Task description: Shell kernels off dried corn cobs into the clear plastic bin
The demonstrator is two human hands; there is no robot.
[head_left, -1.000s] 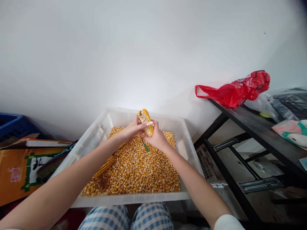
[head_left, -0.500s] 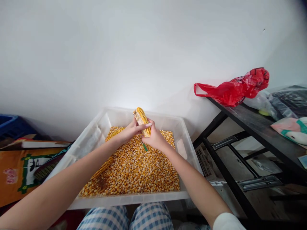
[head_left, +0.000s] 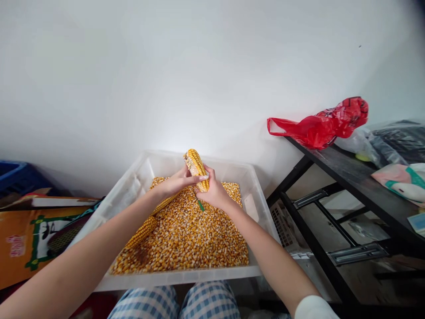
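Observation:
Between my hands is a corn cob [head_left: 196,165], tilted upright, with yellow kernels on its right side and a pale stripped strip on its left. My left hand [head_left: 181,180] is closed on the cob's left side, its thumb laid across the lower part. Wrapped round the lower right side is my right hand [head_left: 213,191]. A thin green piece [head_left: 201,205] shows just under my hands; what it belongs to is unclear. Loose corn kernels [head_left: 199,239] fill the bottom of a translucent plastic bin [head_left: 262,212]. Another corn cob [head_left: 142,232] lies on them at the left, partly behind my left forearm.
On the right, a black table [head_left: 352,173] carries a red plastic bag [head_left: 318,128] and clear bags. A blue crate [head_left: 20,177] and an orange printed box [head_left: 16,239] are at the left. Behind the bin rises a white wall [head_left: 199,79]. My knees [head_left: 209,301] are under the bin's near edge.
My left hand and thumb have shifted slightly to the left and down across the cob. My left forearm is a little lower, showing more of the cob lying in the bin.

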